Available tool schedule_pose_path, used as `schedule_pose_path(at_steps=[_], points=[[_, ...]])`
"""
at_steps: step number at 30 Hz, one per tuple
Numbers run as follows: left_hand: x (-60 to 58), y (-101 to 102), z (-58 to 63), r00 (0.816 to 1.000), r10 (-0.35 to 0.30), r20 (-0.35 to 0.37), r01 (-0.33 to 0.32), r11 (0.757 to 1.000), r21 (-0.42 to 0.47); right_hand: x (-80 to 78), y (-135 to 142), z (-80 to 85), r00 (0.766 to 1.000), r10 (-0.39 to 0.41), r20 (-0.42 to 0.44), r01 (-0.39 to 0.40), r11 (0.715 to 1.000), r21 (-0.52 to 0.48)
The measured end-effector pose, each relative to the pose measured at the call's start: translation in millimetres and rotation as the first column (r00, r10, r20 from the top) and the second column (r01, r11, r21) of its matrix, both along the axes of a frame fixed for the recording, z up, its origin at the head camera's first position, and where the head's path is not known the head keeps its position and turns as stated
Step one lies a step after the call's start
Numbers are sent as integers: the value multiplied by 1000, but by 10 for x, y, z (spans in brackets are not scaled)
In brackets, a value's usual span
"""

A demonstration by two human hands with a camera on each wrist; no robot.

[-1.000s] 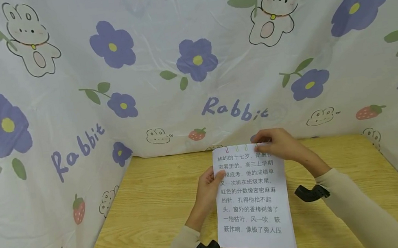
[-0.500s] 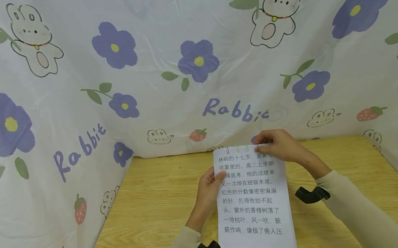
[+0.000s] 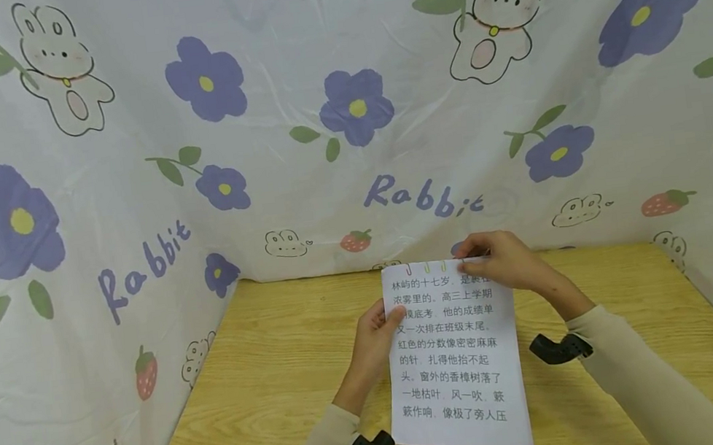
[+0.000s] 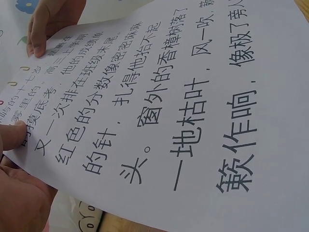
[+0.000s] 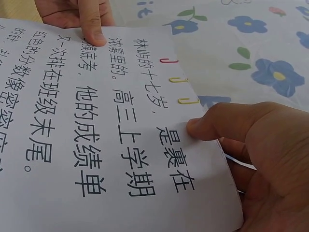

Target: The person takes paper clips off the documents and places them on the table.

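- Head view: A clipped sheaf of Chinese-printed paper (image 3: pixel 448 366) is held by two bare hands above a wood-grain table (image 3: pixel 267 365). The left hand (image 3: pixel 369 335) pinches its left edge, thumb in front; the right hand (image 3: pixel 506 262) grips its top right corner. Whether its lower end touches the table, I cannot tell.
- Left wrist view: The sheaf spreads away from the left hand's thumb, bending gently; it is probably light, floppy and easily creased.
- Right wrist view: Along the top edge, beyond the right hand's thumb, sit two yellow paper clips (image 5: pixel 188 101), then a red paper clip (image 5: pixel 169 61). That clipped edge likely gives the surest hold; pinched only at the bottom, the smooth sheets might fan apart.
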State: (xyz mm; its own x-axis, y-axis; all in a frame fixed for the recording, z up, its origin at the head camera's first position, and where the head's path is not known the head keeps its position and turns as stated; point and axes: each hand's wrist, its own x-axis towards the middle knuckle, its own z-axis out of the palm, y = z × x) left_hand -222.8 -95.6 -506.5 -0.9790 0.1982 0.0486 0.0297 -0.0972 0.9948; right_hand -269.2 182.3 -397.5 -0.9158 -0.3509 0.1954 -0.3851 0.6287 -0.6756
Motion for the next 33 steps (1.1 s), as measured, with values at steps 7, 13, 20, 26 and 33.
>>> schedule_pose_path(at_steps=[7,13,20,26,33], points=[[-9,-23,-9,1000,-24,-7,24,1000,-7,2,-10,-4,1000,-2,-4,2,1000,-10],[-5,-42,-6,999,-40,-12,40,999,-7,6,-16,5,1000,-7,4,7,1000,-25],[6,-45,9,999,-39,-15,38,999,-19,7,-16,3,1000,-10,10,11,999,-48],[3,-38,29,999,-37,-28,36,999,-16,-9,-3,1,1000,2,4,-1,998,-56],[-1,-33,29,999,-28,-35,28,1000,-7,-29,12,26,999,46,-15,-46,999,-9]])
